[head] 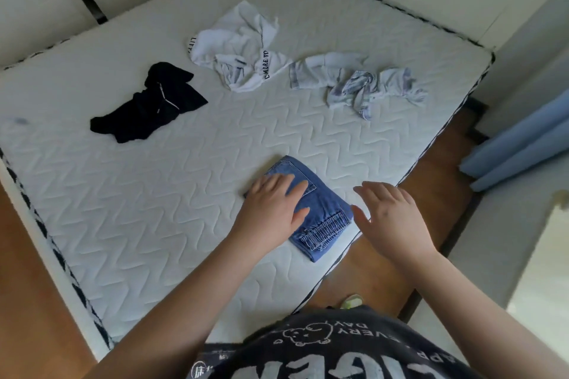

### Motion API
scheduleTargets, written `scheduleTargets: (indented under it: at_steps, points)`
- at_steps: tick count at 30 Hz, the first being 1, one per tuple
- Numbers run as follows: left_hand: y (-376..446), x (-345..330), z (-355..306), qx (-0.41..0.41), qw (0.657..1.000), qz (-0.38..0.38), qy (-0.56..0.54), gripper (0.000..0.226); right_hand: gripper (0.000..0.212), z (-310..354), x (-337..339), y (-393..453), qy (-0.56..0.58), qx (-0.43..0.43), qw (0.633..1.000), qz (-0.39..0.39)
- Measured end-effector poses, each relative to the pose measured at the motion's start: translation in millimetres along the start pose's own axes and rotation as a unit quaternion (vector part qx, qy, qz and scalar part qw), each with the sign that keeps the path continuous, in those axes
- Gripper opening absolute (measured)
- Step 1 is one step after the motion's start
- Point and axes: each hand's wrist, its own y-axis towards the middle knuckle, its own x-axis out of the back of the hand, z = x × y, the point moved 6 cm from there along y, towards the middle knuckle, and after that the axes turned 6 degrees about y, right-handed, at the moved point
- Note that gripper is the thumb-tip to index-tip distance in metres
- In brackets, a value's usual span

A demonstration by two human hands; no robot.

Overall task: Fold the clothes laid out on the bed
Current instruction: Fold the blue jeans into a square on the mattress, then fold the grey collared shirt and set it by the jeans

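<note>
A folded pair of blue denim shorts point(323, 209) lies near the front right edge of the white quilted mattress point(147, 209). My left hand point(274, 209) presses flat on the shorts' left side, fingers straight. My right hand point(391, 218) hovers just right of the shorts with fingers spread, holding nothing. Farther back lie three crumpled garments: a black zip top point(147, 104) at left, a white printed shirt point(240, 46) in the middle, and a pale blue-white shirt point(360, 86) at right.
The mattress edge runs diagonally at right, with wooden floor point(431, 194) beyond it. Blue curtains point(520, 151) hang at far right. Pale cabinets or panels stand behind the bed. A small green-white object point(351, 301) lies on the floor near me.
</note>
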Motion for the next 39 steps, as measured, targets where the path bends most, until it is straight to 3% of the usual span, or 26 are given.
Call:
scheduleTargets:
  at_steps: [11, 20, 28, 39]
  points:
    - [98.2, 24.8, -122.2, -0.096, 0.995, -0.016, 0.009, 0.054, 0.037, -124.3, 54.1, -38.5, -0.029, -0.131, 0.99, -0.04]
    - [173.1, 29.7, -221.0, -0.114, 0.993, -0.012, 0.028, 0.057, 0.041, -245.7, 81.8, -60.3, -0.029, -0.199, 0.978, -0.056]
    - [229.7, 9.9, -222.3, -0.093, 0.995, 0.011, 0.035, 0.056, 0.043, -295.7, 76.9, 1.7, -0.011, -0.16, 0.985, -0.063]
    - [356.9, -27.9, -205.5, -0.083, 0.995, 0.046, 0.04, 0.058, 0.048, -369.3, 60.0, 109.5, -0.023, -0.112, 0.993, 0.012]
